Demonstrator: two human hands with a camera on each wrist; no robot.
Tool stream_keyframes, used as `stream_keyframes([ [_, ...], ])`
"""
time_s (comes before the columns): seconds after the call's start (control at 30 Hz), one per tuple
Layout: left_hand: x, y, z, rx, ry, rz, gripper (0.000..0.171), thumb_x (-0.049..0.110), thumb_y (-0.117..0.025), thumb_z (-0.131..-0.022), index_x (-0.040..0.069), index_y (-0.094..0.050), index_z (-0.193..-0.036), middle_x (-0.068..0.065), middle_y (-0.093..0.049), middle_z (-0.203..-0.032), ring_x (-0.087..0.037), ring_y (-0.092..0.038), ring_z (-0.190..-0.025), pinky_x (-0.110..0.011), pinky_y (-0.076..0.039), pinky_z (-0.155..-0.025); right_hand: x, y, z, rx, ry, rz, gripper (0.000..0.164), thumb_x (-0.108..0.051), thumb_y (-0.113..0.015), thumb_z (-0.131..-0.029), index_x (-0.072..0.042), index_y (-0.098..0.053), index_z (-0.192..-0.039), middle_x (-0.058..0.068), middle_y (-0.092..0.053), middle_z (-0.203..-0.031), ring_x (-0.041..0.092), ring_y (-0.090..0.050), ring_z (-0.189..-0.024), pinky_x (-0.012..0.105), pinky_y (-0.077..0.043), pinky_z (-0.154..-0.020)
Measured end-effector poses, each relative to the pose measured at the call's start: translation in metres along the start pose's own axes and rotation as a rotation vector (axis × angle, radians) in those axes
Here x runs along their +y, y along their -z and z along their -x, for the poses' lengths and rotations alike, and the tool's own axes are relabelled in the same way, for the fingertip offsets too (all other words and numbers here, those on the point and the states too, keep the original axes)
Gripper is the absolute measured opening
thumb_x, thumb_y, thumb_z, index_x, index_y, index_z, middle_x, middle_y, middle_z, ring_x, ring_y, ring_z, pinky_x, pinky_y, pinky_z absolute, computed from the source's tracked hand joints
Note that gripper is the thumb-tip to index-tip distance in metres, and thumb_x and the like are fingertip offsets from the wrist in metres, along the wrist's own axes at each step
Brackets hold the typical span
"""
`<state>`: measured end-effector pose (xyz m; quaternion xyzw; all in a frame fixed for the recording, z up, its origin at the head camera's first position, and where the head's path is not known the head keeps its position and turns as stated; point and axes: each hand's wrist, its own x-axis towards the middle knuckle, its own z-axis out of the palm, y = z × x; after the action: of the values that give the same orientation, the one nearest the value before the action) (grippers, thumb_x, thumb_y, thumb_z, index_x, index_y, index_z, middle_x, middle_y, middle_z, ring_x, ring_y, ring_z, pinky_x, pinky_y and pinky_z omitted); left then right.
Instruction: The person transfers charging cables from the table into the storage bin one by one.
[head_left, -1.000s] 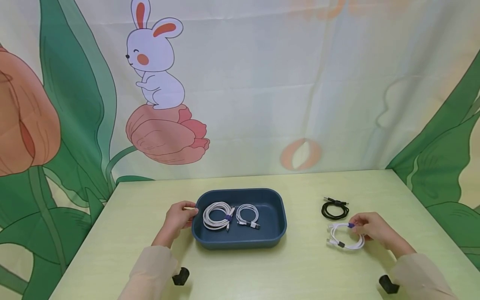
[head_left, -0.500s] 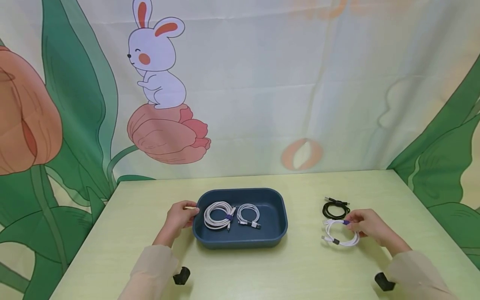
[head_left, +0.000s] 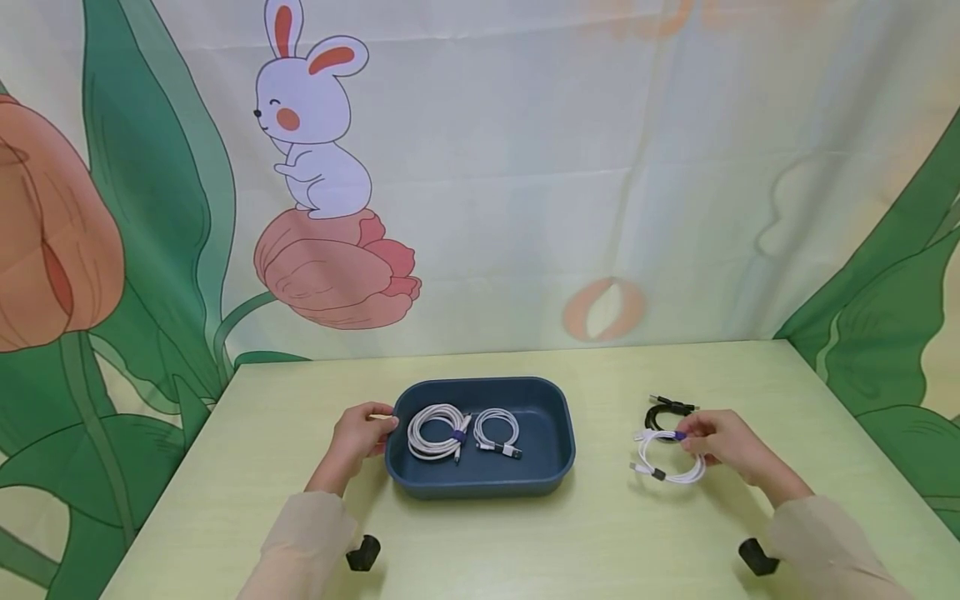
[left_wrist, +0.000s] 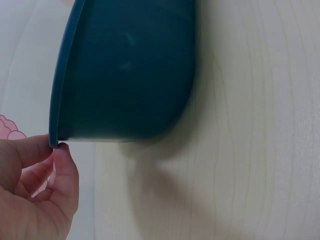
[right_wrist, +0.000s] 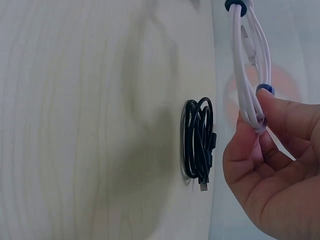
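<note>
A dark blue rectangular bin (head_left: 480, 487) stands on the table. My left hand (head_left: 360, 435) pinches its left rim between thumb and finger, as the left wrist view shows. Inside lie a larger white cable coil (head_left: 415, 435) with a purple tie and a smaller white cable coil (head_left: 515, 429) with a USB plug. My right hand (head_left: 726, 447) pinches a coiled white charging cable (head_left: 681, 479), bound with a purple and a black tie, at one side of its loop. In the right wrist view this cable (right_wrist: 240, 70) hangs above the table, its shadow below.
A coiled black cable (head_left: 677, 407) lies on the table behind the held cable, partly covered by it in the head view. Behind the pale wooden table (head_left: 585, 550) hangs a printed curtain (head_left: 480, 183). A black device (head_left: 363, 553) sits by each wrist.
My right hand has moved left and slightly back with the white charging cable, which now overlaps the black one in the head view. My left hand stays at the bin's rim.
</note>
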<state>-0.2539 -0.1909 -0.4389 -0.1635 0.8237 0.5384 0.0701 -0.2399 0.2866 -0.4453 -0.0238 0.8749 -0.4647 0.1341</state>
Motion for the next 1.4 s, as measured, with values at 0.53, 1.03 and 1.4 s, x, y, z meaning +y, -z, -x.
stream_keyframes([
  [0.53, -0.003, 0.0, 0.001, 0.005, -0.004, 0.022, 0.029, 0.008, -0.056, -0.084, 0.0, -0.054, -0.112, -0.01, -0.057, -0.084, -0.013, -0.054, -0.064, -0.023, -0.05, -0.056, -0.019, -0.005, -0.005, -0.009, 0.038, -0.025, 0.024, -0.004, -0.057, -0.082, 0.008, -0.053, -0.104, 0.005, -0.053, -0.081, 0.016, -0.05, -0.071, 0.03, -0.048, -0.06],
  [1.03, -0.004, 0.0, 0.0, 0.004, -0.009, 0.034, 0.029, 0.009, -0.056, -0.084, 0.0, -0.054, -0.112, -0.012, -0.058, -0.086, -0.013, -0.054, -0.063, -0.022, -0.049, -0.055, -0.039, -0.013, -0.009, -0.034, 0.077, -0.048, 0.023, -0.004, -0.057, -0.083, 0.008, -0.054, -0.102, 0.006, -0.054, -0.081, 0.02, -0.051, -0.073, 0.029, -0.048, -0.06],
  [1.4, -0.002, 0.001, -0.001, 0.0, -0.008, 0.027, 0.029, 0.009, -0.056, -0.085, 0.001, -0.054, -0.113, -0.01, -0.057, -0.085, -0.013, -0.053, -0.064, -0.024, -0.05, -0.057, -0.054, -0.022, -0.015, -0.039, 0.078, -0.046, 0.022, -0.006, -0.059, -0.082, 0.005, -0.055, -0.1, 0.005, -0.054, -0.079, 0.015, -0.048, -0.067, 0.027, -0.048, -0.058],
])
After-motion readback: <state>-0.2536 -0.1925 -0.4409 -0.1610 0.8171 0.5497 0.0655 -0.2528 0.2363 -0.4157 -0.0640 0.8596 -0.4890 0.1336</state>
